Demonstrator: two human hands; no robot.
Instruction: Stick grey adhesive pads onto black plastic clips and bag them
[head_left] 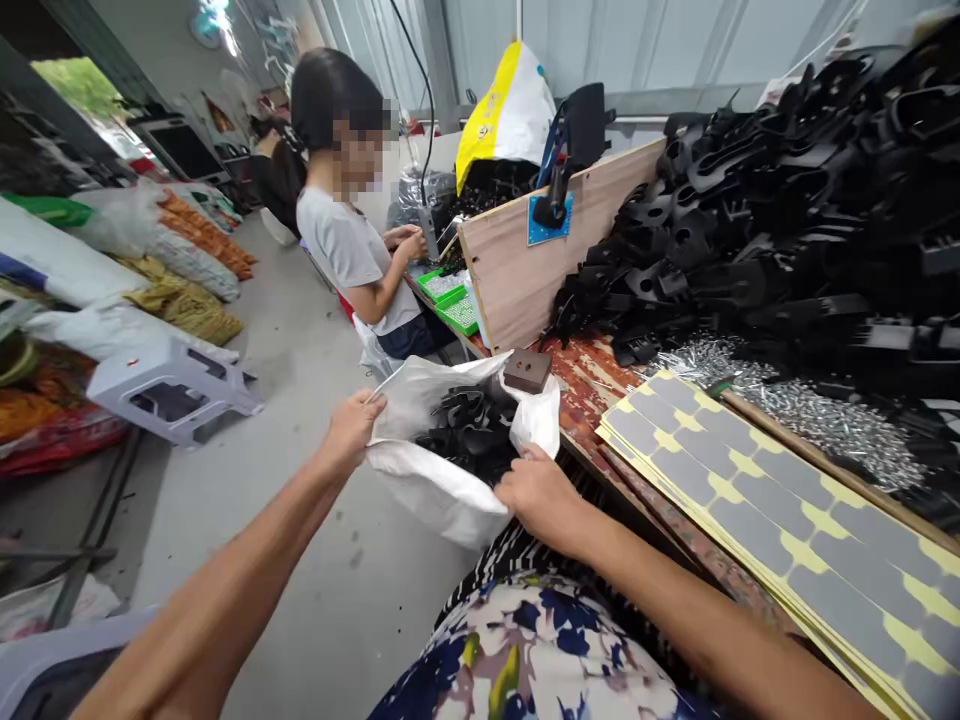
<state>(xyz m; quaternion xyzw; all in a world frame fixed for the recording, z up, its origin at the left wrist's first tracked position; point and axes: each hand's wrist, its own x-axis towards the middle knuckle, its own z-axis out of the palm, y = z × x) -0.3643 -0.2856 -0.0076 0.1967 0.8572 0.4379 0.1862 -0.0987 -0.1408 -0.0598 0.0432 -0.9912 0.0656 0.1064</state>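
A white sack [442, 490] hangs open-mouthed beside the table's edge, with several black plastic-looking parts [472, 425] inside. My left hand [354, 430] is closed on the left side of its rim. On the near right side, my right hand [541, 495] grips the rim too, close to the table. One fold of the sack lies up against a brown block [527, 370] with holes, which sits at the table's corner. The lower part of the sack is partly hidden by its own near wall and my right hand.
On the worn red table [589, 375] lie stacked grey-and-yellow sticker sheets [795, 530], a heap of small metal pins [817, 420] and a big pile of black parts [720, 220]. A wooden board [555, 260] divides it from a seated person [345, 240]. A plastic stool [176, 385] stands left.
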